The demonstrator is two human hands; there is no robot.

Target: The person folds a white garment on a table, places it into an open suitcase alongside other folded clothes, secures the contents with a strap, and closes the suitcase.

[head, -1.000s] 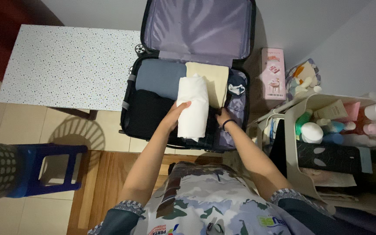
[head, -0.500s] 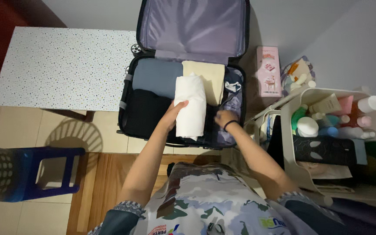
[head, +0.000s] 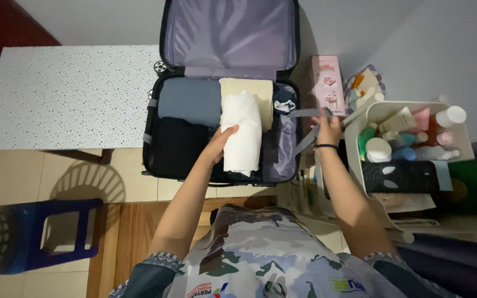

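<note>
An open black suitcase with a lilac lining lies on the floor, packed with folded grey-blue, black and cream clothes. My left hand presses flat on a rolled white cloth lying over the clothes. My right hand is raised past the case's right edge, pinching a grey packing strap that runs back into the case.
A speckled white table stands left of the case. A pink box leans at the wall. A cream caddy full of bottles and tubes sits to the right. A blue stool is at the lower left.
My right hand left the inside of the case and moved right and up, pulling a grey strap out with it. My left hand stayed on the white roll. The view shifted slightly.
</note>
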